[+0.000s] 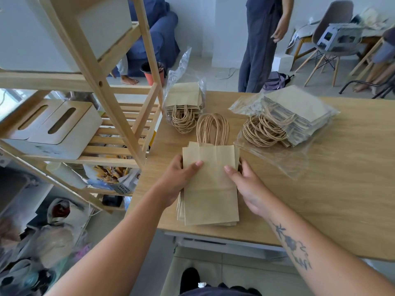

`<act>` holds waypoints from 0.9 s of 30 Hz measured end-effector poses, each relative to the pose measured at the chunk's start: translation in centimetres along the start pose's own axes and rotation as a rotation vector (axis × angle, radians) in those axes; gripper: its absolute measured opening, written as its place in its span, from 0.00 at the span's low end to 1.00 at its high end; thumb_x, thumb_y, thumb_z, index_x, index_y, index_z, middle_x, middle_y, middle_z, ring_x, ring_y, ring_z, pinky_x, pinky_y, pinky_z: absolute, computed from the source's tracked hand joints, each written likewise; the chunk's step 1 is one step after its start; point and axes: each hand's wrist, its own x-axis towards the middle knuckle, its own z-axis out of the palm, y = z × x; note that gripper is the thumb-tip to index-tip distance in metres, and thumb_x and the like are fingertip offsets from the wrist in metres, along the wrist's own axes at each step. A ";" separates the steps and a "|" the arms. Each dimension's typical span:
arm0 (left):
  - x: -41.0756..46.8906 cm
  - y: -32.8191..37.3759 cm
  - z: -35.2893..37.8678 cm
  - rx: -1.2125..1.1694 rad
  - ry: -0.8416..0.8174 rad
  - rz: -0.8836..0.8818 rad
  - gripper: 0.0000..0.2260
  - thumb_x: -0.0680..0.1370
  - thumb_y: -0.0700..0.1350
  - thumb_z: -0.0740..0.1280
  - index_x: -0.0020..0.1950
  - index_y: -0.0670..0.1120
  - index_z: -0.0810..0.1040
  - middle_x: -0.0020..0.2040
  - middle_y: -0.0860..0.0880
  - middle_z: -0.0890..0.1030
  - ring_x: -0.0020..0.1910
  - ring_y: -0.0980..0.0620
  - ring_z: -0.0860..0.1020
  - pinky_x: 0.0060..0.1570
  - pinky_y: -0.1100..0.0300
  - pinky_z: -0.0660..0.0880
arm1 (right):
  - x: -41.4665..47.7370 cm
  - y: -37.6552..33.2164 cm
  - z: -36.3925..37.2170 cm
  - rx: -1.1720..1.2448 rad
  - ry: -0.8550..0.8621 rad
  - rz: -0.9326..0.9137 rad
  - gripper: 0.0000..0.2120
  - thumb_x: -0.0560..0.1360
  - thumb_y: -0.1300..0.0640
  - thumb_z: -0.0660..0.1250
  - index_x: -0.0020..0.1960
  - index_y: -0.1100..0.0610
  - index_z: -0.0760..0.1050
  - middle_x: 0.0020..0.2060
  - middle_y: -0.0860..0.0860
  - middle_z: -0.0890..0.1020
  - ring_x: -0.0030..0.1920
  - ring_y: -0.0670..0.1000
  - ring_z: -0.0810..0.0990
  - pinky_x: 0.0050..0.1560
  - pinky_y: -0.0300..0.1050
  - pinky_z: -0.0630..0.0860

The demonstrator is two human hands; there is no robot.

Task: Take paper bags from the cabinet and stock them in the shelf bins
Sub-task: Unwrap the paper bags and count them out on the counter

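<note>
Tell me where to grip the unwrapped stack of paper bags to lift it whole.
Grip the stack of paper bags by its long side edges, mid-body, left hand from the left, right hand from the right, thumbs on top. It lies flat on the table with layers fanned, so squeezing both sides probably keeps them together; the rope handles are loose loops.

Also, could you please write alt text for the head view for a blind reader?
A person's left hand and right hand hold a stack of brown paper bags by its sides on a wooden table. Beyond lie a left bundle and right bundle of bags in clear plastic; a wooden shelf with white bins stands left.
</note>
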 end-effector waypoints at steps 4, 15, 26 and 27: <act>0.1 2.6 0.2 0.147 -0.007 0.181 0.22 0.77 0.47 0.71 0.68 0.46 0.69 0.60 0.48 0.81 0.55 0.57 0.82 0.49 0.63 0.79 | -0.1 -3.3 -0.6 -0.095 0.020 -0.173 0.31 0.74 0.46 0.71 0.72 0.43 0.62 0.64 0.44 0.76 0.64 0.46 0.75 0.65 0.50 0.72; -0.6 2.1 0.6 0.347 0.053 0.394 0.42 0.74 0.49 0.74 0.79 0.58 0.50 0.73 0.47 0.69 0.66 0.55 0.74 0.63 0.63 0.74 | -1.3 -4.9 -1.3 -0.277 -0.021 -0.343 0.28 0.80 0.57 0.64 0.74 0.42 0.55 0.62 0.39 0.74 0.63 0.43 0.73 0.57 0.38 0.72; -3.2 4.5 0.5 0.524 0.022 0.455 0.37 0.67 0.53 0.79 0.69 0.66 0.63 0.61 0.68 0.68 0.57 0.68 0.72 0.59 0.71 0.69 | -2.9 -3.1 -1.0 -0.300 -0.024 -0.279 0.31 0.74 0.60 0.73 0.57 0.33 0.58 0.51 0.37 0.77 0.51 0.35 0.76 0.42 0.26 0.72; -3.2 4.9 0.3 0.522 0.014 0.456 0.37 0.64 0.58 0.80 0.67 0.68 0.65 0.62 0.65 0.71 0.59 0.66 0.73 0.59 0.67 0.73 | -2.8 -3.1 -1.0 -0.310 -0.029 -0.283 0.29 0.74 0.61 0.72 0.55 0.33 0.60 0.52 0.40 0.78 0.52 0.39 0.78 0.44 0.28 0.73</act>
